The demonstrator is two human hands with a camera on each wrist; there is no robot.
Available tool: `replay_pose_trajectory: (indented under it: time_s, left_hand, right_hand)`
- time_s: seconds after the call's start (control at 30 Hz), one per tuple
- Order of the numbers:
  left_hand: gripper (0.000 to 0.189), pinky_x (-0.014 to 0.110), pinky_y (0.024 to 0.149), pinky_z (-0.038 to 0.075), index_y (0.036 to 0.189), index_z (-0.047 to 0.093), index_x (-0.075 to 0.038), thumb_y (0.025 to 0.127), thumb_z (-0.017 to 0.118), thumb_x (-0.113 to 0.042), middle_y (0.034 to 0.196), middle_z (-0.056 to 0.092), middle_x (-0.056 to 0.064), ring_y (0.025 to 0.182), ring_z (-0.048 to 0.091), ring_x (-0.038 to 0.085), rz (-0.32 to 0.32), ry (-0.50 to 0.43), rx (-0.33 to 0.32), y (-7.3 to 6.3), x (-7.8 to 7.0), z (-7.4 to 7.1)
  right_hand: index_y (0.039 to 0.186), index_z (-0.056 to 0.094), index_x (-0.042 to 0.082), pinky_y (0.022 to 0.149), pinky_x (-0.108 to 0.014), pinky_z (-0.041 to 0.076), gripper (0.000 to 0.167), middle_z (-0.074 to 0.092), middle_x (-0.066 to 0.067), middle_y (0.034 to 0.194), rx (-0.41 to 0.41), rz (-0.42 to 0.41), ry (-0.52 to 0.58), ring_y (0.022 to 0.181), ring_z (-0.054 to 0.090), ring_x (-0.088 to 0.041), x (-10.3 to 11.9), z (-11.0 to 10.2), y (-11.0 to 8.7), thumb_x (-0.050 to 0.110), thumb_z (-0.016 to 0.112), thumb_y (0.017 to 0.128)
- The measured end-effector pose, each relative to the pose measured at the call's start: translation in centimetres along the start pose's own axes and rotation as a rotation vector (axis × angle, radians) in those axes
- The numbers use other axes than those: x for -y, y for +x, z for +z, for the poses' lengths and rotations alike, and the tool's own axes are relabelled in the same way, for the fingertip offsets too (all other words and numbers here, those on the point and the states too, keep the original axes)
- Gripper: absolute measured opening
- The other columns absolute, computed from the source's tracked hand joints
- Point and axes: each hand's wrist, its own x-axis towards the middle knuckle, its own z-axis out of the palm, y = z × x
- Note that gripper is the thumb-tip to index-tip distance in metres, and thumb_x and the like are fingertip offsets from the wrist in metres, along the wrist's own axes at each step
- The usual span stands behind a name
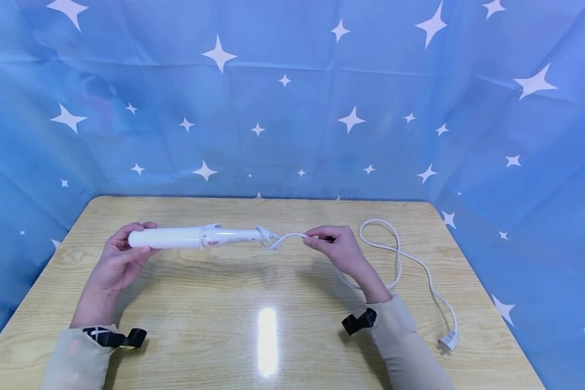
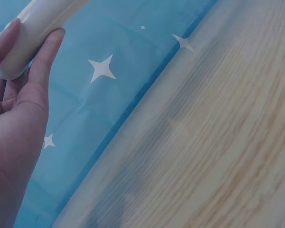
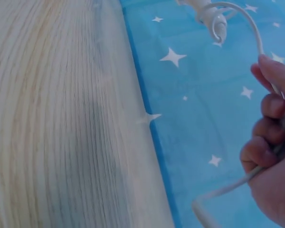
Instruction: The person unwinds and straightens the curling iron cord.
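A white curling iron (image 1: 175,238) with a thick barrel is held up level over the table. My left hand (image 1: 122,260) grips the barrel's end, thumb on the near side and fingers on the far side. In the left wrist view the barrel (image 2: 40,35) slants up between thumb and fingers. At the other end, a loop of white cord (image 1: 268,238) goes round the handle's tip. The cord runs on to my right hand (image 1: 338,249), which pinches it between thumb and index finger. The right wrist view shows the other fingers (image 3: 263,133) curled with cord passing through them.
The rest of the cord (image 1: 416,260) lies in a loose loop on the right of the wooden table (image 1: 200,325), ending in a white plug (image 1: 448,340) near the right edge. A blue star-patterned curtain (image 1: 292,108) stands behind the table and along both sides.
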Motion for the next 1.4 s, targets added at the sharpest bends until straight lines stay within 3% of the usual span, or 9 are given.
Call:
replay_pose_trajectory:
  time_s: [0.13,0.37,0.63,0.83,0.93,1.0,1.13,1.2,1.4]
  left_hand:
    - [0.051,0.040,0.100,0.054,0.122,0.068,0.005,0.092,0.037,0.032,0.131,0.063,0.018,0.119,0.062,0.027,0.029,-0.016,-0.016,-0.3,-0.2,-0.2]
    - [0.048,0.046,0.104,0.051,0.126,0.061,0.013,0.094,0.031,0.033,0.133,0.059,0.026,0.123,0.060,0.036,0.068,-0.198,0.005,-1.1,-1.2,-1.1]
    - [0.049,0.047,0.102,0.050,0.127,0.061,0.014,0.094,0.031,0.033,0.134,0.060,0.027,0.125,0.059,0.037,0.074,-0.195,-0.065,-2.7,-3.1,-2.7]
    - [0.051,0.049,0.102,0.048,0.130,0.059,0.015,0.095,0.026,0.032,0.135,0.059,0.028,0.126,0.059,0.038,0.067,-0.210,-0.077,-4.0,-4.4,-3.9]
    - [0.052,0.050,0.102,0.047,0.131,0.057,0.017,0.095,0.022,0.032,0.136,0.058,0.029,0.126,0.059,0.039,0.064,-0.229,-0.076,-4.6,-5.0,-4.4]
    - [0.053,0.050,0.102,0.046,0.132,0.055,0.017,0.096,0.018,0.031,0.136,0.058,0.029,0.126,0.059,0.040,0.060,-0.229,-0.090,-5.0,-5.3,-4.7]
    - [0.052,0.047,0.101,0.049,0.134,0.056,0.014,0.098,0.021,0.029,0.136,0.058,0.023,0.124,0.061,0.035,0.025,-0.144,-0.182,-5.1,-5.3,-5.1]
    - [0.051,0.046,0.101,0.050,0.135,0.057,0.012,0.099,0.024,0.027,0.135,0.059,0.020,0.123,0.062,0.033,-0.006,-0.122,-0.224,-5.0,-5.2,-5.4]
    - [0.049,0.049,0.099,0.052,0.130,0.061,0.009,0.100,0.026,0.025,0.130,0.063,0.020,0.120,0.064,0.034,-0.042,-0.194,-0.317,-5.2,-6.3,-6.6]
  right_hand:
    - [0.105,0.080,0.002,0.054,-0.025,0.037,0.016,0.070,-0.007,0.078,-0.016,-0.023,-0.003,0.059,0.041,-0.014,-0.3,-0.6,-0.3,0.014,0.073,0.097]
    - [0.106,0.078,-0.001,0.052,-0.025,0.038,0.017,0.061,-0.016,0.072,-0.117,-0.043,-0.031,0.058,0.045,-0.014,-1.3,-2.9,-1.1,0.012,0.070,0.099]
    - [0.106,0.077,-0.002,0.050,-0.025,0.038,0.016,0.058,-0.008,0.066,-0.193,-0.040,-0.037,0.057,0.047,-0.013,-1.9,-4.7,-1.4,0.010,0.070,0.098]
    - [0.111,0.077,-0.001,0.053,-0.025,0.041,0.019,0.060,-0.023,0.073,-0.156,0.000,-0.049,0.060,0.049,-0.015,-2.9,-4.4,-1.1,0.013,0.070,0.099]
    - [0.114,0.075,-0.002,0.057,-0.025,0.044,0.022,0.063,-0.020,0.077,-0.114,0.025,-0.062,0.065,0.053,-0.017,-2.7,-4.0,-0.9,0.015,0.068,0.101]
    - [0.117,0.074,-0.004,0.058,-0.026,0.045,0.023,0.064,-0.017,0.079,-0.057,0.047,-0.078,0.069,0.057,-0.025,-2.9,-3.9,-0.8,0.012,0.065,0.102]
    - [0.120,0.072,-0.004,0.059,-0.027,0.045,0.023,0.065,-0.018,0.085,0.059,0.094,-0.134,0.073,0.057,-0.031,-3.2,-3.8,-0.9,0.009,0.060,0.105]
    - [0.119,0.072,-0.001,0.059,-0.028,0.045,0.023,0.065,-0.021,0.089,0.088,0.088,-0.150,0.073,0.055,-0.028,-4.1,-3.6,-0.8,0.012,0.059,0.106]
    - [0.118,0.073,0.000,0.058,-0.028,0.044,0.022,0.065,-0.018,0.086,0.106,0.071,-0.170,0.067,0.050,-0.019,-4.4,-3.0,-0.5,0.012,0.059,0.106]
